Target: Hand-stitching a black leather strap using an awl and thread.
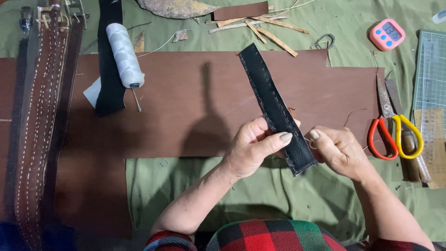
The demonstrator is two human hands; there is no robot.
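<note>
Brown stitched belts (39,116) lie far left, then a white thread spool (124,55). Over the brown leather sheet (186,102), the left hand (253,146) pinches a black leather strip (276,109); the right hand (339,151) is closed just beside it. Red-and-yellow scissors (395,130) lie right.

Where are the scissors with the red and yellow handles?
In the head view, the scissors lie at the right side, at the right edge of the brown leather sheet, just beyond the right hand and below the pink timer.

Leather sheet (195,107) spread on cloth (186,186); thread spool (124,56) laid on its left part, belts (39,116) further left, scissors (395,125) at its right edge, timer (387,34) behind.
</note>
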